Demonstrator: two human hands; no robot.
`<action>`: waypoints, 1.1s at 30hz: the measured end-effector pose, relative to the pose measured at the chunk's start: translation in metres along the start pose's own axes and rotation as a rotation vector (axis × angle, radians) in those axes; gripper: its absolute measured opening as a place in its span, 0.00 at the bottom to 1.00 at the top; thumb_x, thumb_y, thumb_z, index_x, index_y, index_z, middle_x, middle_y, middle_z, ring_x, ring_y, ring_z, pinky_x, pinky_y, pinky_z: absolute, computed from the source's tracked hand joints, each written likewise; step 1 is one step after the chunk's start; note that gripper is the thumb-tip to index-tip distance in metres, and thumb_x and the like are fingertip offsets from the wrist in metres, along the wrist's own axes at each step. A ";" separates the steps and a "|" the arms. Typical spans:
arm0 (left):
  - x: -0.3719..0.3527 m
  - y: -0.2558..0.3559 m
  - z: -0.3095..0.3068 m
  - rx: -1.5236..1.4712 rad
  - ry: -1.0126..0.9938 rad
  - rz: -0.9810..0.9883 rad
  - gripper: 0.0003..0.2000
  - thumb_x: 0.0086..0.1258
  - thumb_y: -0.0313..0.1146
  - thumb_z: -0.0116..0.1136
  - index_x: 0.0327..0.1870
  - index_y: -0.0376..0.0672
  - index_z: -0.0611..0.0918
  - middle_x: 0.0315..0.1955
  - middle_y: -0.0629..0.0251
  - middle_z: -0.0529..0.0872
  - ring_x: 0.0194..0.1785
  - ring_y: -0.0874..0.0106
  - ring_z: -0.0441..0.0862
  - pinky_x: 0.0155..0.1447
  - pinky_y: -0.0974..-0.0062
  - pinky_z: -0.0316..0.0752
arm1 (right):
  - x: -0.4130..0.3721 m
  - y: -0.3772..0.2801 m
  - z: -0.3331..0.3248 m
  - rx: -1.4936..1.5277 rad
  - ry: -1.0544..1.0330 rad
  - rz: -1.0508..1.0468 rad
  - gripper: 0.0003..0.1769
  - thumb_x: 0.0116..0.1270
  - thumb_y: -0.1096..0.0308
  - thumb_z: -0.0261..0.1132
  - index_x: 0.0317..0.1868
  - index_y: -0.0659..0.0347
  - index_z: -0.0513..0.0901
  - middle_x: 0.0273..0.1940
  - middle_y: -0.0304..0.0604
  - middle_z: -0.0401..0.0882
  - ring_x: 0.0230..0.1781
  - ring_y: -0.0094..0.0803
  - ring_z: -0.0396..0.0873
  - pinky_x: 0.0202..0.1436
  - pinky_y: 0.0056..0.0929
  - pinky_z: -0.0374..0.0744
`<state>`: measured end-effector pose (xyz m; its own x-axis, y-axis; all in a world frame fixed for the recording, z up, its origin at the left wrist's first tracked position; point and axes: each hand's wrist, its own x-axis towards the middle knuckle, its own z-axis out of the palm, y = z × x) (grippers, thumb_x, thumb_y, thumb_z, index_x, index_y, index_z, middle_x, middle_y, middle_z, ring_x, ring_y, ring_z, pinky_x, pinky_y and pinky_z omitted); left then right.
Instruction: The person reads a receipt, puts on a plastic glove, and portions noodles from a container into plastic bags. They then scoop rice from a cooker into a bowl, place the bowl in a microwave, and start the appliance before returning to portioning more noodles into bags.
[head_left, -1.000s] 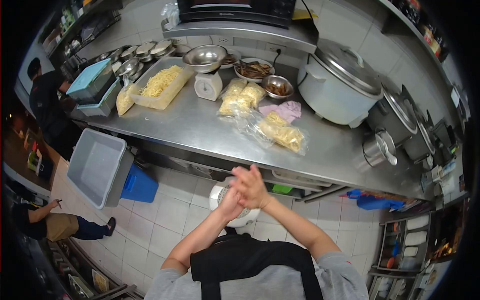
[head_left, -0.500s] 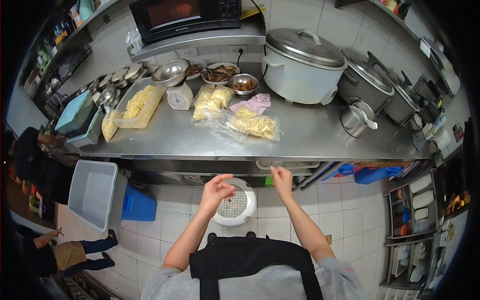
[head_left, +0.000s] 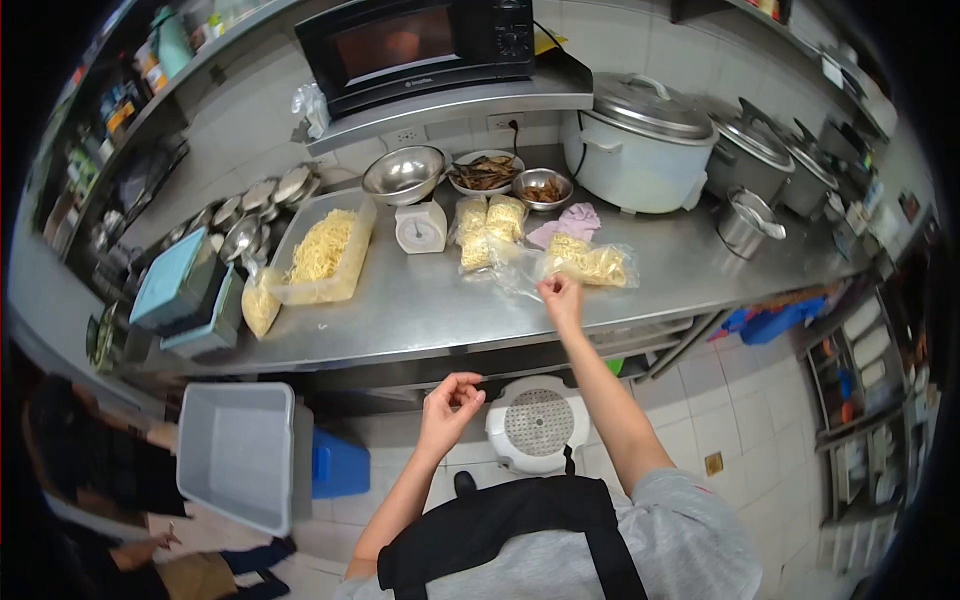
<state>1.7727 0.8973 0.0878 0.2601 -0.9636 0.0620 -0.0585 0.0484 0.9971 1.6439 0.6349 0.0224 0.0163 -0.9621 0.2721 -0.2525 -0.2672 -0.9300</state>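
My right hand [head_left: 560, 300] is over the steel counter's front part, at the loose end of a clear plastic bag of yellow noodles [head_left: 590, 262]. Its thumb and fingers are pinched together; whether they grip the plastic cannot be made out. Lower and to the left, my left hand [head_left: 450, 412] hovers before the counter edge, fingers curled and thumb apart, holding nothing. More bagged noodles [head_left: 490, 225] lie behind the loose plastic, next to a pink cloth [head_left: 565, 224]. A white dial scale [head_left: 420, 228] with a steel bowl [head_left: 405, 175] on top stands left of them.
A plastic tub [head_left: 355, 260] of noodles and a tied noodle bag [head_left: 260, 305] are at the left. Rice cookers [head_left: 640, 160] line the back right. Below are a grey bin [head_left: 235, 450] and a white stool [head_left: 540, 425]. Two people stand at lower left.
My right hand has moved forward from before the counter edge to the noodle bag. My left hand stays in front of the counter. The view has shifted left, so the counter items appear farther right.
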 end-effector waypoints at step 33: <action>0.006 0.054 0.046 0.365 -0.509 0.907 0.10 0.54 0.24 0.57 0.38 0.43 0.76 0.23 0.63 0.79 0.27 0.64 0.79 0.30 0.68 0.73 | -0.153 -0.090 -0.053 1.125 0.291 0.126 0.39 0.64 0.35 0.46 0.69 0.48 0.54 0.70 0.43 0.50 0.69 0.40 0.50 0.69 0.46 0.51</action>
<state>1.7267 0.8823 0.1395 -0.4461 -0.6089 0.6559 -0.3297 0.7931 0.5121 1.6126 0.8094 0.0781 -0.2070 -0.9756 0.0725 0.7653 -0.2077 -0.6092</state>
